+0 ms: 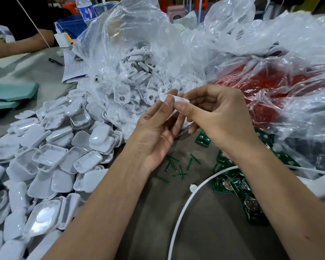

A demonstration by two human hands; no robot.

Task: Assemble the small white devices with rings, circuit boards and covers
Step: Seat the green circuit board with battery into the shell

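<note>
We've got 1 small white device (pixel 176 99) pinched between both hands, held up over the table (pixel 204 231). Its long axis runs left-right, tilted down to the right. Left hand (pixel 156 126) pinches the left end with thumb and fingertips; right hand (pixel 219 117) curls round the right end, thumb underneath. Both equally near. It looks like a flat, glossy white shell, mostly hidden. Circuit boards (pixel 238 186) lie nearer the right hand, covers (pixel 51 156) by the left.

Even, soft overhead light glares off the plastic bags (pixel 176 44); edges curve and blur slightly.
</note>
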